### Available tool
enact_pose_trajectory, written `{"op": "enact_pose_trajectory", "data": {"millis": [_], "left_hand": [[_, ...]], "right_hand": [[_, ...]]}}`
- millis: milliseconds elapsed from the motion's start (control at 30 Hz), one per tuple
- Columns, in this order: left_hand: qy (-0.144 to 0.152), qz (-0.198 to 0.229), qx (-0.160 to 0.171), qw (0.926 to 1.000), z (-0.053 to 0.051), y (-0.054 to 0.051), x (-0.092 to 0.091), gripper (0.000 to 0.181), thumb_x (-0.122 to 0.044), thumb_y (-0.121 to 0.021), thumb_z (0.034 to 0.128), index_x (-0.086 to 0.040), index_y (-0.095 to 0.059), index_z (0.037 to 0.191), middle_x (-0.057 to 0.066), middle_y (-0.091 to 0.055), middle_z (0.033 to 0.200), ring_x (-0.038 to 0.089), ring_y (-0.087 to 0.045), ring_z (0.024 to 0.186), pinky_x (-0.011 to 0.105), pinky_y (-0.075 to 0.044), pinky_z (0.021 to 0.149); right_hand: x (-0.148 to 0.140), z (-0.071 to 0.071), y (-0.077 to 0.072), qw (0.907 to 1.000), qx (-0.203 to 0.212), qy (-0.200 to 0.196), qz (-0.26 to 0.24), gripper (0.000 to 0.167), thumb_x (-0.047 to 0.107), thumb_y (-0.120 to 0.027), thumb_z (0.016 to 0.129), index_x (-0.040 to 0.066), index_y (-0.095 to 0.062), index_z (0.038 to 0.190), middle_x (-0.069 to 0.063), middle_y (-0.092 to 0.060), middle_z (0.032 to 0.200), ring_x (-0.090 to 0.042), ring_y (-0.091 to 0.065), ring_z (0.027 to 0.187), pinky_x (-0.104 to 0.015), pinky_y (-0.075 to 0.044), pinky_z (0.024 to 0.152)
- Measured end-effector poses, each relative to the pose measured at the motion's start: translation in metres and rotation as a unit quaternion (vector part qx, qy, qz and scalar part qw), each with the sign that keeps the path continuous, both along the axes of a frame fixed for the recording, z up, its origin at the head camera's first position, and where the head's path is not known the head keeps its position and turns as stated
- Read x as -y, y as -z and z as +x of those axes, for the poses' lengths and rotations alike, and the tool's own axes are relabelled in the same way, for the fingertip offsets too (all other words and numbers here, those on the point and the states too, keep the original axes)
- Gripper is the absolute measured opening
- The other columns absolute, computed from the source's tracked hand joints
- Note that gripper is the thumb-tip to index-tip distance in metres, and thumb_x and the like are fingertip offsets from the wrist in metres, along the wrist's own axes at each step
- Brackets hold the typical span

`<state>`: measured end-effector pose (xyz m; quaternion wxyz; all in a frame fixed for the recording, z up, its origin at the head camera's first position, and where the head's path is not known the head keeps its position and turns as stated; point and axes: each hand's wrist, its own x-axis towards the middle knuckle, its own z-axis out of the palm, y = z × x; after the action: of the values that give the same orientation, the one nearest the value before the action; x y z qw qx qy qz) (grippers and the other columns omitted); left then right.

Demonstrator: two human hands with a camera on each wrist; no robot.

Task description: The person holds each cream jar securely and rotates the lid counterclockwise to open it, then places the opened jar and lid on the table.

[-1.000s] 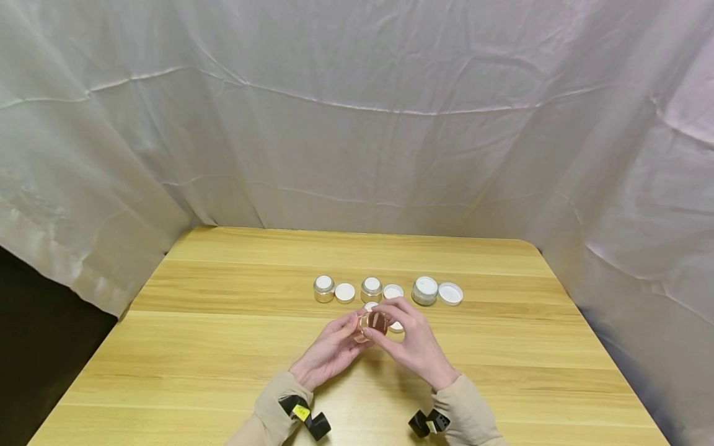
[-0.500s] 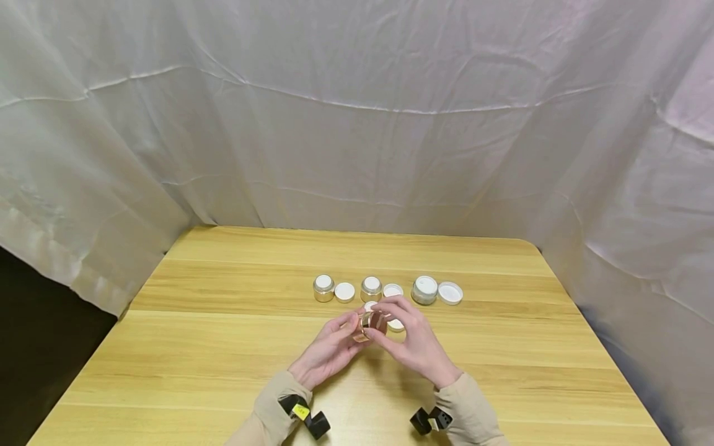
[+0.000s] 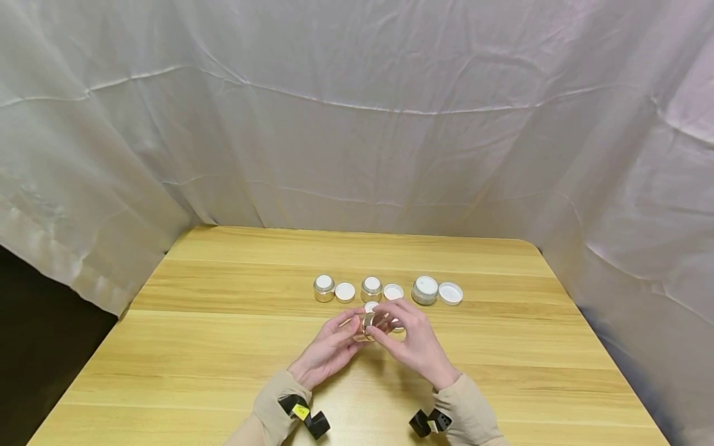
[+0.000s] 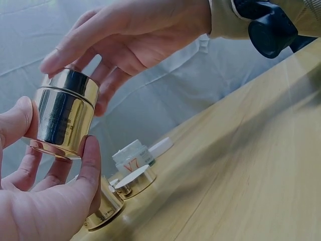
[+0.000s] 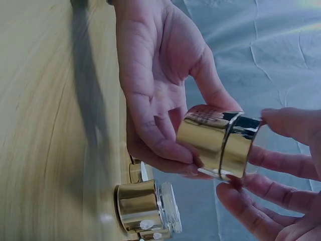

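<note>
My left hand (image 3: 329, 350) grips the body of a shiny gold cosmetic jar (image 4: 62, 120), thumb on one side and fingers on the other. The fingers of my right hand (image 3: 409, 341) pinch the jar's gold lid (image 5: 241, 150) around its rim. In the right wrist view the lid sits on the body, with a thin seam between them. Both hands hold the jar above the table, its lid end tipped toward my right hand. Behind the right fingers, another lid (image 3: 398, 326) and a white-topped jar (image 3: 370, 306) are partly hidden.
On the wooden table (image 3: 223, 347), a row beyond the hands has two gold jars (image 3: 323, 290) with white tops, a glass jar (image 3: 425, 291) and, beside them, lids (image 3: 344, 293), one of them a white lid (image 3: 450, 293). A pale curtain (image 3: 357, 155) hangs behind.
The held jar has turned slightly, so its dark reddish end shows less. The right fingers have shifted a little on the lid, and the left hand stays nearly in place.
</note>
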<state>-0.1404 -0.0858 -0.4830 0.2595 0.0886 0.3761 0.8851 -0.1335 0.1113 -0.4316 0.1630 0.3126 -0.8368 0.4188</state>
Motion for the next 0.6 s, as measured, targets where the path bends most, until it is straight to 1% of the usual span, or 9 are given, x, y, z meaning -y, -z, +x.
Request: {"op": "enact_pose_trajectory", "data": {"millis": [133,200,333,433,500,600], "left_hand": [[0.004,0.004,-0.009,0.9999,0.0003,0.0009,0.0008,0.029,-0.019,-0.055,0.1032,-0.01,-0.049,0.13,-0.001,-0.062,0.123,0.009,-0.064,0.108,0.022,-0.054,0.102],[0.005,0.004,-0.013,0.9999,0.0002,0.001,0.0009,0.026,-0.019,-0.055,0.1033,-0.012,-0.051,0.128,-0.001,-0.062,0.122,0.008,-0.064,0.107,0.022,-0.054,0.102],[0.005,0.004,-0.015,0.9999,0.0003,0.001,0.0013,0.024,-0.02,-0.057,0.1022,-0.015,-0.054,0.125,-0.002,-0.063,0.12,0.008,-0.064,0.106,0.023,-0.054,0.102],[0.001,0.003,-0.014,0.9999,0.0006,0.0011,0.0018,0.027,-0.021,-0.059,0.1015,-0.013,-0.053,0.127,-0.003,-0.064,0.118,0.008,-0.064,0.105,0.022,-0.054,0.1],[-0.002,0.003,-0.01,0.9999,0.0008,0.0013,0.0022,0.031,-0.021,-0.059,0.1011,-0.011,-0.052,0.129,-0.003,-0.064,0.118,0.008,-0.064,0.104,0.021,-0.054,0.097],[-0.005,0.001,-0.007,1.0,0.0008,0.0012,0.0022,0.034,-0.022,-0.06,0.1007,-0.01,-0.05,0.131,-0.003,-0.064,0.116,0.008,-0.064,0.102,0.02,-0.054,0.095]], "right_hand": [[-0.0008,-0.0013,0.0017,0.9992,-0.035,-0.012,0.016,0.033,0.009,-0.082,0.08,0.007,-0.071,0.111,-0.007,-0.071,0.11,-0.021,-0.069,0.093,-0.029,-0.063,0.08],[-0.0011,-0.002,0.0026,0.9989,-0.042,-0.015,0.017,0.034,0.009,-0.082,0.08,0.006,-0.071,0.112,-0.006,-0.07,0.112,-0.021,-0.069,0.093,-0.031,-0.062,0.081],[-0.0009,-0.0014,0.0029,0.9999,-0.016,0.0,0.005,0.035,0.014,-0.08,0.084,0.003,-0.069,0.116,-0.008,-0.069,0.111,-0.02,-0.07,0.086,-0.032,-0.063,0.078],[0.0001,0.0002,0.0018,0.9998,0.005,0.019,-0.004,0.034,0.017,-0.078,0.087,0.003,-0.069,0.116,-0.011,-0.07,0.107,-0.02,-0.07,0.082,-0.03,-0.063,0.074],[0.0011,0.001,0.0011,0.9996,0.007,0.027,-0.007,0.031,0.018,-0.077,0.088,0.003,-0.07,0.114,-0.013,-0.07,0.104,-0.021,-0.069,0.08,-0.028,-0.063,0.071],[0.0025,0.0014,0.0006,0.9996,-0.001,0.027,-0.008,0.029,0.017,-0.077,0.088,0.002,-0.07,0.112,-0.013,-0.071,0.101,-0.021,-0.069,0.077,-0.026,-0.062,0.067]]}}
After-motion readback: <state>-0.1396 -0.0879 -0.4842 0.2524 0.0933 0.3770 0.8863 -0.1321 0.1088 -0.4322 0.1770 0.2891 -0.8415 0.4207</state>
